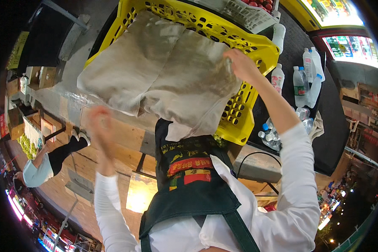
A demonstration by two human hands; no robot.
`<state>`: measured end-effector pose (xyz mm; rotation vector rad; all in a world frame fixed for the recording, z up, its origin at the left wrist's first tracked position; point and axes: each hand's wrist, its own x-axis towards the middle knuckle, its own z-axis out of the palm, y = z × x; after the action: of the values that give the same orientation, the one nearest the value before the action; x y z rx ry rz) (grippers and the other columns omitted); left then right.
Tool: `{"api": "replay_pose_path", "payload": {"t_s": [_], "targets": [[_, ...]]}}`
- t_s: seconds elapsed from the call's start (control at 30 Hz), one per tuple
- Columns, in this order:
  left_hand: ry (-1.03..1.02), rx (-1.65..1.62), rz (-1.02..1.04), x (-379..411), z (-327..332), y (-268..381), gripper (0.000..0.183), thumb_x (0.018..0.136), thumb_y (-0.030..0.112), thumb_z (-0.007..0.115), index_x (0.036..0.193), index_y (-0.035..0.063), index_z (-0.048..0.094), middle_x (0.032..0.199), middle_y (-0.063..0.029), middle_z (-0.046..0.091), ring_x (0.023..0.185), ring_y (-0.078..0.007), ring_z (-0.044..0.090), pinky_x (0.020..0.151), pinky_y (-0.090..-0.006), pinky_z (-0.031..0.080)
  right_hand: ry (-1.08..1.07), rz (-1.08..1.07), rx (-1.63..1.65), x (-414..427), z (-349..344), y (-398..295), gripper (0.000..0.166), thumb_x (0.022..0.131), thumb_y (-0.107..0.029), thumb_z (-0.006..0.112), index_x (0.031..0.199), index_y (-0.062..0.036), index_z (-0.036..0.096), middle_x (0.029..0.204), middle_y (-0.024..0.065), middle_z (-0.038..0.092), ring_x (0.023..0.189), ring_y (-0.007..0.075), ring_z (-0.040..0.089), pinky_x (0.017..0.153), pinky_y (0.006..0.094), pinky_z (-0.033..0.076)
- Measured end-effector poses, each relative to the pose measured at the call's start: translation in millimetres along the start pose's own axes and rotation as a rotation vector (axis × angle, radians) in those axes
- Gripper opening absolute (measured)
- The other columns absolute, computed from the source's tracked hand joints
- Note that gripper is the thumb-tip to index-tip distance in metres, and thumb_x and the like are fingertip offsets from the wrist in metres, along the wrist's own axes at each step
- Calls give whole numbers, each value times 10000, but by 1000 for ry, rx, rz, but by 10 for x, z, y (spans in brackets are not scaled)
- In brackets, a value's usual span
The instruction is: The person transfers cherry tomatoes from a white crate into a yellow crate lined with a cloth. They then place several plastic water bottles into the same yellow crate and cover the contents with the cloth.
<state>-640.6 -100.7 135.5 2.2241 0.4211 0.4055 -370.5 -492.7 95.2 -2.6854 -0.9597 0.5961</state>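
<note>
A large beige-grey cloth (163, 66) with a seam down its middle spreads over a yellow perforated plastic crate (249, 123). Its near edge droops past the crate's front toward my dark green apron (189, 197). At the cloth's right edge, my right hand (242, 66) pinches the fabric above the crate's rim. My left hand (101, 124) is motion-blurred, just beyond the cloth's near left edge and apart from it; its finger pose is unclear. Small green round fruit (220, 140) shows under the crate's near edge. The cloth hides most of the crate's inside.
On the black-covered table (329, 148) to the right stand plastic bottles (299, 88), with several clear ones (272, 135) lying nearer. A white crate (255, 17) holds red fruit (261, 3). A person (47, 163) is at the left, near green fruit (26, 143).
</note>
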Motion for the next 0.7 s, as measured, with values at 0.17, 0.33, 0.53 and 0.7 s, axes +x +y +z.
{"api": "replay_pose_path", "payload": {"t_s": [0.17, 0.33, 0.53, 0.7], "targets": [[-726, -180, -3, -1031, 1083, 375, 541, 780, 236, 768, 1210, 19, 520, 1184, -205, 550, 1122, -375, 527, 952, -411, 434, -289, -502, 9, -577, 78, -392, 377, 758, -11, 597, 1127, -92, 598, 1154, 121, 602, 1165, 304, 522, 949, 398, 450], [-537, -25, 80, -1101, 1265, 674, 243, 762, 110, 704, 923, 36, 538, 913, -190, 579, 761, -390, 584, 632, -465, 462, -72, -516, -222, -643, 26, -495, 206, 720, -105, 671, 894, -86, 563, 897, 51, 562, 962, 252, 550, 806, 367, 475], [-867, -129, 466, -1116, 973, 1394, 121, 788, 154, 654, 851, 84, 578, 872, -111, 576, 725, -266, 602, 647, -388, 470, -44, -687, -355, -919, -255, -328, 155, 783, -115, 633, 928, -101, 583, 900, 45, 565, 904, 232, 572, 775, 351, 475], [-879, -190, 887, -1225, 1144, 1285, 231, 734, 152, 670, 948, 82, 617, 926, -76, 602, 835, -254, 613, 742, -357, 497, -735, -354, -101, -778, -200, -290, 314, 801, -52, 566, 1115, -71, 578, 1091, 123, 618, 1057, 340, 588, 845, 449, 485]]}}
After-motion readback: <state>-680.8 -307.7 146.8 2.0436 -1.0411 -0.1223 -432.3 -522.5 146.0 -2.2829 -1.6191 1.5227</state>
